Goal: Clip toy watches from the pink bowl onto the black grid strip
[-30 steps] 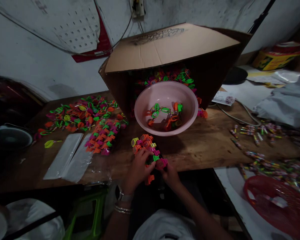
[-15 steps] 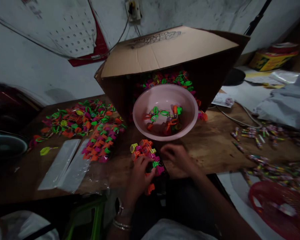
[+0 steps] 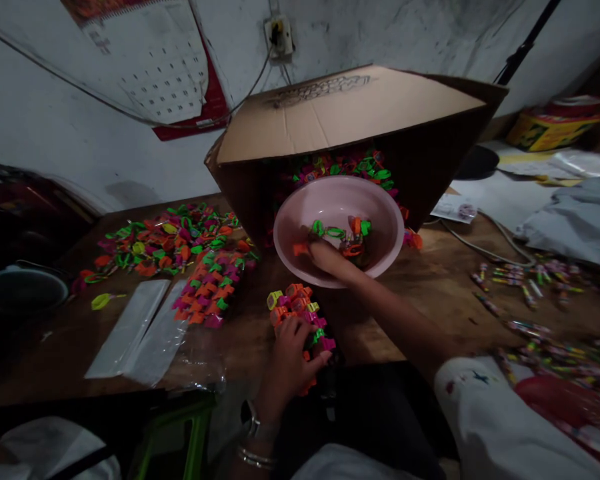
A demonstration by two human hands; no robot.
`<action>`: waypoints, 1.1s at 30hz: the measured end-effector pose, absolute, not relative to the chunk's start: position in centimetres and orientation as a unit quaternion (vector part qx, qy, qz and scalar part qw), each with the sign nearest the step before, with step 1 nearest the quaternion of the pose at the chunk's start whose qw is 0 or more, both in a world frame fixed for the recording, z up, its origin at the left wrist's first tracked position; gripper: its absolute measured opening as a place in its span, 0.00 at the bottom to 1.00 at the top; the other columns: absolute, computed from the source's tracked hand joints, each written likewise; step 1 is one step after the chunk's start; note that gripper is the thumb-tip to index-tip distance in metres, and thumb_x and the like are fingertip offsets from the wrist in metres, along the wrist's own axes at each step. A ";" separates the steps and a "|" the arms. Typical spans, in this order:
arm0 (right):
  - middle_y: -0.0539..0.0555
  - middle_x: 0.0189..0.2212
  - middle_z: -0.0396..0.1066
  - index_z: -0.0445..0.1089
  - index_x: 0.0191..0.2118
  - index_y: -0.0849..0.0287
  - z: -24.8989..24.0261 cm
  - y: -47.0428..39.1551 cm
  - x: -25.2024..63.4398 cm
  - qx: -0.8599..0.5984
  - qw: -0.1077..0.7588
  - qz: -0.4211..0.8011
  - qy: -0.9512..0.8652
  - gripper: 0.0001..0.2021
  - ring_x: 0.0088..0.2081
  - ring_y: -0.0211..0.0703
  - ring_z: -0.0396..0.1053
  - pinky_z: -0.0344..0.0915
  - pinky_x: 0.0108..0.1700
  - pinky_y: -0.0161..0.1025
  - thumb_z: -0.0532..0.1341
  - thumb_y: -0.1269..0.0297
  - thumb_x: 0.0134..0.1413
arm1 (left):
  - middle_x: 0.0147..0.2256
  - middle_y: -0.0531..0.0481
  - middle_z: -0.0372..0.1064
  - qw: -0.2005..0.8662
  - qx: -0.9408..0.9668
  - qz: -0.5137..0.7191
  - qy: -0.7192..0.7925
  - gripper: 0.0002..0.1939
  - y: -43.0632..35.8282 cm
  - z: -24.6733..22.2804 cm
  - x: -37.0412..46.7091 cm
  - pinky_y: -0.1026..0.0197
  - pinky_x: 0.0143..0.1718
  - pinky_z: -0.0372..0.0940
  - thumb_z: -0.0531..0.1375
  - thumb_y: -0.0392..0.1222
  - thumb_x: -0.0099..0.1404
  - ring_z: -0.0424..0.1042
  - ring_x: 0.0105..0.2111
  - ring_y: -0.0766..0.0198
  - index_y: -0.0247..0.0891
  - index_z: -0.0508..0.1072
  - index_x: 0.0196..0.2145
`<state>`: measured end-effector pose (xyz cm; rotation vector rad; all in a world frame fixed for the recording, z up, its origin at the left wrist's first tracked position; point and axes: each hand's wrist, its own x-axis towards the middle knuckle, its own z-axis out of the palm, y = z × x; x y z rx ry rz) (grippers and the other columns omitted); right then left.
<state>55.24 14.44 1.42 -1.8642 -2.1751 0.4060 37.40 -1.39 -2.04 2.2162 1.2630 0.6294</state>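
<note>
Two hands: right hand (image 3: pixel 325 257), grip unclear, among plastic rings (image 3: pixel 347 237) in round pink bowl (image 3: pixel 380 213); left hand (image 3: pixel 290 350) clasps ring stack (image 3: pixel 297 307)

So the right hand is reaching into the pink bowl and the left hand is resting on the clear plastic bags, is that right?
Not quite. In the head view the right hand is in the pink bowl, but the left hand rests on the row of coloured plastic toy pieces, not the clear plastic bags.

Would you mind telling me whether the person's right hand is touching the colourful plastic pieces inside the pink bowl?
Touching. The head view shows the right hand reaching over the rim of the pink bowl, its fingers resting among the plastic pieces.
</note>
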 end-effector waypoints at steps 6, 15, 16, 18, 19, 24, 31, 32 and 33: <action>0.55 0.35 0.76 0.71 0.38 0.60 -1.1 0.9 58.2 -0.528 0.548 0.377 -0.528 0.13 0.36 0.43 0.73 0.70 0.40 0.39 0.63 0.57 0.49 | 0.41 0.46 0.69 0.275 0.805 0.282 0.443 0.09 -0.9 -1.7 36.7 0.55 0.45 0.66 0.61 0.43 0.62 0.69 0.43 0.58 0.39 0.73 0.40; 0.54 0.29 0.76 0.72 0.30 0.59 -11.1 -8.5 51.2 -0.525 0.541 0.505 -0.421 0.11 0.31 0.43 0.73 0.69 0.35 0.39 0.67 0.59 0.39 | 0.38 0.48 0.74 0.192 0.772 0.377 0.474 0.11 -1.9 -1.9 35.5 0.58 0.46 0.67 0.51 0.38 0.68 0.73 0.41 0.62 0.37 0.73 0.37; 0.53 0.29 0.76 0.72 0.31 0.59 -11.2 -8.4 50.9 -0.520 0.531 0.511 -0.432 0.10 0.31 0.43 0.73 0.68 0.35 0.38 0.67 0.61 0.39 | 0.39 0.47 0.74 0.191 0.779 0.371 0.469 0.11 -2.1 -2.1 35.5 0.57 0.48 0.67 0.51 0.38 0.68 0.72 0.42 0.62 0.37 0.73 0.37; 0.53 0.29 0.76 0.72 0.32 0.59 -11.1 -8.2 50.9 -0.510 0.512 0.518 -0.457 0.08 0.31 0.41 0.72 0.67 0.34 0.36 0.65 0.64 0.42 | 0.40 0.47 0.74 0.188 0.787 0.365 0.461 0.10 -2.4 -2.6 35.4 0.56 0.50 0.66 0.52 0.37 0.68 0.72 0.44 0.61 0.37 0.73 0.37; 0.53 0.29 0.76 0.72 0.32 0.59 -11.0 -8.2 50.9 -0.506 0.506 0.518 -0.469 0.07 0.30 0.40 0.72 0.66 0.34 0.35 0.64 0.64 0.43 | 0.40 0.47 0.74 0.187 0.787 0.365 0.461 0.10 -2.4 -2.8 35.4 0.55 0.51 0.66 0.52 0.37 0.68 0.71 0.45 0.61 0.37 0.73 0.37; 0.50 0.26 0.74 0.70 0.29 0.60 -10.4 -8.4 50.9 -0.497 0.486 0.503 -0.514 0.06 0.27 0.37 0.69 0.64 0.31 0.33 0.61 0.63 0.47 | 0.39 0.46 0.74 0.178 0.789 0.363 0.463 0.10 -2.2 -3.0 35.4 0.53 0.51 0.66 0.51 0.36 0.68 0.71 0.45 0.61 0.37 0.73 0.37; 0.53 0.26 0.71 0.70 0.30 0.59 -10.9 -8.2 50.2 -0.533 0.490 0.393 -0.567 0.05 0.28 0.40 0.68 0.64 0.30 0.34 0.57 0.65 0.49 | 0.41 0.45 0.73 0.222 0.794 0.357 0.440 0.09 -2.4 -2.6 35.2 0.49 0.52 0.65 0.53 0.38 0.67 0.70 0.47 0.59 0.39 0.74 0.38; 0.54 0.27 0.72 0.70 0.31 0.59 -11.2 -8.1 50.0 -0.538 0.496 0.368 -0.573 0.06 0.29 0.41 0.69 0.64 0.30 0.35 0.57 0.65 0.49 | 0.43 0.45 0.72 0.235 0.799 0.348 0.430 0.08 -2.5 -2.5 35.1 0.48 0.53 0.64 0.54 0.38 0.66 0.69 0.48 0.58 0.39 0.73 0.39; 0.55 0.28 0.72 0.71 0.32 0.59 -11.5 -8.1 49.7 -0.539 0.502 0.348 -0.580 0.06 0.30 0.42 0.69 0.65 0.32 0.37 0.57 0.65 0.50 | 0.45 0.44 0.71 0.247 0.807 0.334 0.420 0.08 -2.7 -2.4 35.0 0.46 0.54 0.62 0.57 0.39 0.64 0.68 0.50 0.57 0.40 0.73 0.40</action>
